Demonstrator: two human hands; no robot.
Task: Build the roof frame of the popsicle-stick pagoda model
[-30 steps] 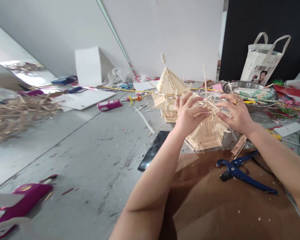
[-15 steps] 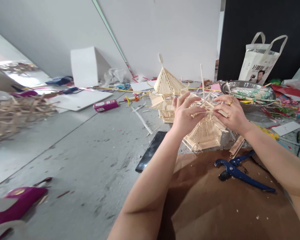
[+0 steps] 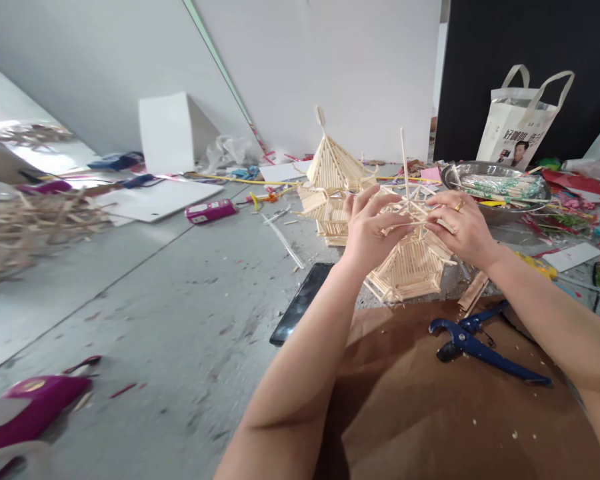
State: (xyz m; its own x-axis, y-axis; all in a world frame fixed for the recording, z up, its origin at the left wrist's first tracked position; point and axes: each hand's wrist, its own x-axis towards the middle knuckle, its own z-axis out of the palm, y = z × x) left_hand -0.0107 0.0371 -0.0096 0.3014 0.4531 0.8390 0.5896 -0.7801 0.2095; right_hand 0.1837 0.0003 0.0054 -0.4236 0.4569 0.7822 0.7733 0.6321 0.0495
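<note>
A thin wooden stick (image 3: 407, 225) runs crosswise between my two hands, over a model roof (image 3: 413, 267) built of pale sticks. My left hand (image 3: 373, 220) pinches its left end between thumb and fingers. At its other end, my right hand (image 3: 460, 220), with a ring on one finger, is closed in a pinch too. One upright stick (image 3: 405, 160) rises from the top of the roof. Just behind my left hand stands a tiered stick pagoda (image 3: 333, 167) with a pointed top, partly covered by that hand.
Blue cutters (image 3: 495, 353) lie on brown paper (image 3: 405, 413) in front of me. A black phone (image 3: 300, 307) rests left of my forearm. Behind my right hand is a metal bowl (image 3: 510, 212) of packed sticks. A purple tool (image 3: 35, 407) and a purple box (image 3: 210, 211) lie to the left.
Both hands keep nearly the same place and pinch over the model roof. The view has shifted very slightly; nothing else has visibly moved.
</note>
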